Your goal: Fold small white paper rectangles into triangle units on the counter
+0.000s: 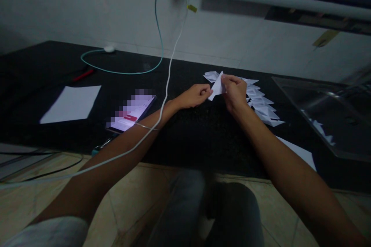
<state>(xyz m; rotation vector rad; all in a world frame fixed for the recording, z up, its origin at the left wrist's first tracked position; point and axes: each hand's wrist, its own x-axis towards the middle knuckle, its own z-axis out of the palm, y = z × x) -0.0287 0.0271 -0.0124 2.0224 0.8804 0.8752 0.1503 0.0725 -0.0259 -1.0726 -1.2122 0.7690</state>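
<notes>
A small folded piece of white paper [216, 87] is held up between my two hands over the black tabletop. My left hand [196, 95] is closed, its thumb and fingers pinching the paper's lower left edge. On the other side, my right hand [235, 89] grips the upper right part of the same piece. Behind and right of my right hand lies a row of folded white paper pieces [265, 104], overlapping one another. Another folded piece [211, 76] rests just behind the held paper.
A phone [133, 114] with a lit screen lies beside my left forearm. White sheets lie at left [72, 104] and under my right forearm [298, 150]. A clear plastic panel [327, 115] is at right. A white cable [171, 61] hangs across my left arm; a red pen-like item [83, 75] lies back left.
</notes>
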